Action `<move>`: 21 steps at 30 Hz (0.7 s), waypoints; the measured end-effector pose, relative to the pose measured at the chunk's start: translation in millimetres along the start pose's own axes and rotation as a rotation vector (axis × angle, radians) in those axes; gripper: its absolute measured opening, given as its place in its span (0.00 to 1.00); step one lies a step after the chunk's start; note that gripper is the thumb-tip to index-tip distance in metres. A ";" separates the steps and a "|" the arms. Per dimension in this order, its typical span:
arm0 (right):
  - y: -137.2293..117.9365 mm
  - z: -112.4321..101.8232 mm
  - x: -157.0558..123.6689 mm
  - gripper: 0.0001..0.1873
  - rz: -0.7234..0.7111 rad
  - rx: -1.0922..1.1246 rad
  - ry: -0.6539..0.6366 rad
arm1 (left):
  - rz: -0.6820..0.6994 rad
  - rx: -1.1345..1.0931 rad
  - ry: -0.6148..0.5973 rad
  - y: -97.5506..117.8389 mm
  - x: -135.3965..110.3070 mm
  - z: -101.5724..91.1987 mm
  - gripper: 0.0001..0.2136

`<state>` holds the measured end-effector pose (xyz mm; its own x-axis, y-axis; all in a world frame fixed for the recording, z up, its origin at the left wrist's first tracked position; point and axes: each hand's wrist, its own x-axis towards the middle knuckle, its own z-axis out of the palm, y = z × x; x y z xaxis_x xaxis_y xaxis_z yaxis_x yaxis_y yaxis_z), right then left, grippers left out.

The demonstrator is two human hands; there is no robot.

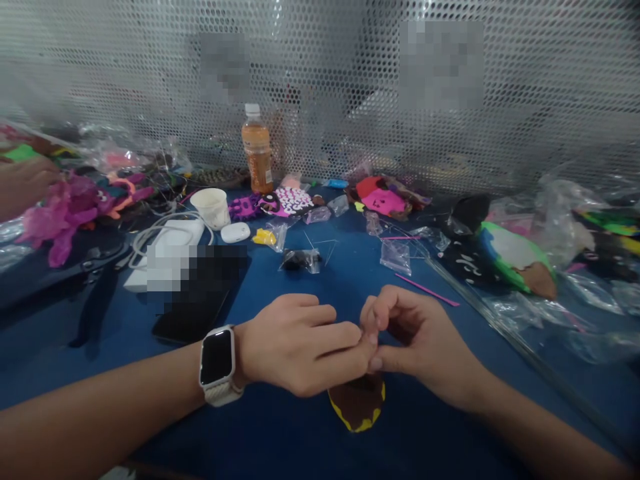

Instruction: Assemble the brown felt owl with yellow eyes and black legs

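Observation:
My left hand (pixel 305 347), with a smartwatch (pixel 217 358) on its wrist, is closed, back facing up. Its fingertips meet those of my right hand (pixel 417 333), whose thumb and fingers are pinched. Whatever sits between the fingertips is hidden or too small to make out. Just below my hands a flat brown piece with a yellow border (pixel 357 407), which looks like modelling clay, lies on the blue tabletop (pixel 280 447); its upper part is covered by my fingers. Beyond them rests a small clear bag with something black in it (pixel 301 260).
A black phone (pixel 205 300) and a white power adapter with cable (pixel 165 250) lie to the left. Behind stand a paper cup (pixel 211 208) and an orange drink bottle (pixel 257 153). A purple stick (pixel 427 290) and a green-edged clay piece (pixel 517 257) are right. Another person's hand (pixel 25 187) shows far left.

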<state>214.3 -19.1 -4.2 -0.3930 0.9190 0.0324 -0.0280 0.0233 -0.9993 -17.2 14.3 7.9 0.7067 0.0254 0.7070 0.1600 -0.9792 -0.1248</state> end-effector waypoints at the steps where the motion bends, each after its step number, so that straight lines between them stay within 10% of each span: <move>1: 1.0 -0.8 0.8 0.18 -0.011 -0.017 0.002 | -0.006 0.000 -0.012 -0.1 -0.3 -0.6 0.11; 9: 2.5 -8.1 4.2 0.06 -0.090 -0.134 0.062 | -0.208 -0.053 -0.018 -2.0 -7.0 8.6 0.07; 21: 8.5 -3.9 2.8 0.15 -0.162 -0.137 0.191 | -0.386 -0.178 -0.060 -3.2 -12.9 19.3 0.08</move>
<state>216.6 -14.9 -12.7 -0.2133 0.9560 0.2012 0.0534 0.2171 -0.9747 -13.5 21.0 -14.3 0.6577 0.4036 0.6361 0.3031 -0.9148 0.2671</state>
